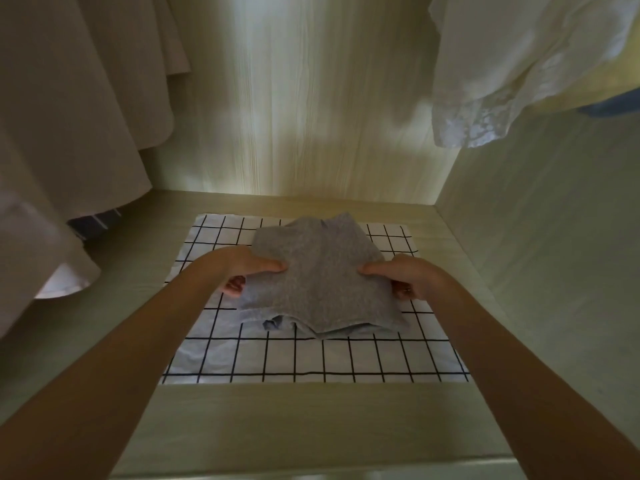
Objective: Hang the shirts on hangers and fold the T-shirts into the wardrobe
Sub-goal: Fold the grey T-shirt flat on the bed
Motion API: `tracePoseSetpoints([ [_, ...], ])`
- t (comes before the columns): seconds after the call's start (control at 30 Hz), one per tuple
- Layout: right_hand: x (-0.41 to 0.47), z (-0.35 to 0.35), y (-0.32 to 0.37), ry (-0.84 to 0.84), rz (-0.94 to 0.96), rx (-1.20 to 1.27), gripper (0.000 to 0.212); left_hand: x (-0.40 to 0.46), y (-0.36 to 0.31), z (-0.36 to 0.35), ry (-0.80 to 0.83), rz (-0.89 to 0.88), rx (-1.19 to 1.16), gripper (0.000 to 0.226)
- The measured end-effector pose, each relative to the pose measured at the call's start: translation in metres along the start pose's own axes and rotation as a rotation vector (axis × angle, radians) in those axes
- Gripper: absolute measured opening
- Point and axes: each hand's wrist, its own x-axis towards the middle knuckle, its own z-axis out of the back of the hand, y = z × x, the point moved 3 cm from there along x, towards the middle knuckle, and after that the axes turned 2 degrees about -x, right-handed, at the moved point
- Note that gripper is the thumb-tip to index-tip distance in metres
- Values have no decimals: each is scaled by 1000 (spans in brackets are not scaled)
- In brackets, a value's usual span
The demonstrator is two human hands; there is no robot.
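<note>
A folded grey T-shirt [320, 275] is held over a white cloth with a black grid [311, 358] that lies flat on the wardrobe floor [263, 424]. My left hand [247, 271] grips the T-shirt's left side, thumb on top and fingers underneath. My right hand [403, 277] grips its right side the same way. The T-shirt's front edge sags toward the grid cloth; whether it touches the cloth I cannot tell.
Pale hanging garments [69, 133] fill the left side, with a dark striped item [93, 225] under them. A white lace-edged garment [502, 81] hangs at upper right. The wooden back panel [304, 98] and right side wall [540, 220] close in the space.
</note>
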Motion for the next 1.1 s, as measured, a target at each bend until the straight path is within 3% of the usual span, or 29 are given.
tracePoseSetpoints([
  [0.17,4,-5,1,18,67,224,66,-1,7,2,2,-61,-278,74],
  [0.33,-8,-7,11,228,47,509,72,-5,8,2,75,-85,-413,68],
  [0.5,-13,-15,15,281,44,558,51,-8,1,3,123,-123,-460,77],
  [0.7,-11,-17,10,232,5,608,76,-14,-1,0,205,-71,-440,59],
  [0.77,-11,-18,11,240,-9,637,78,-15,0,2,190,-29,-469,63],
  [0.83,-13,-19,14,256,-24,626,73,-14,1,5,167,4,-531,62],
  [0.93,-18,-21,18,274,-30,595,69,-19,0,12,145,16,-610,41],
  [1.1,-21,-18,18,316,69,682,51,-24,0,19,210,-53,-663,44],
])
